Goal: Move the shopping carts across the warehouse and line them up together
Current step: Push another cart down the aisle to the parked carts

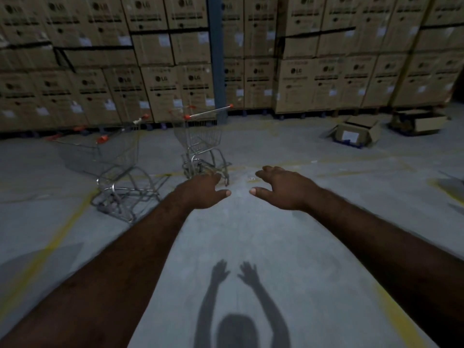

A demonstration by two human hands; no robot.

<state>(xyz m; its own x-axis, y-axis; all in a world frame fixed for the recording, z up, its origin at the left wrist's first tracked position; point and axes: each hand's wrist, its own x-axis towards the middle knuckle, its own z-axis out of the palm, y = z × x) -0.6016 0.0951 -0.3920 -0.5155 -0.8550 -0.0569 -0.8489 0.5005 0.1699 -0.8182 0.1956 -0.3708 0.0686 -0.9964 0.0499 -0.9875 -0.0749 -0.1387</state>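
Note:
Two wire shopping carts with orange handle ends stand on the grey concrete floor ahead of me. The nearer, larger cart [118, 159] is at the left, angled away. The second cart [203, 141] stands at the centre, its handle bar tilted up to the right. Both my arms reach forward. My left hand [203, 192] is stretched out palm down, fingers apart, overlapping the centre cart's base in view but holding nothing. Level with it to the right, my right hand [281, 187] is spread the same way and empty.
A tall wall of stacked brown cardboard boxes [326, 81] runs across the back, with a blue steel post [217, 54] behind the centre cart. Two opened boxes [356, 131] lie on the floor at right. Yellow floor lines [50, 244] cross at left. My shadow falls on the floor below.

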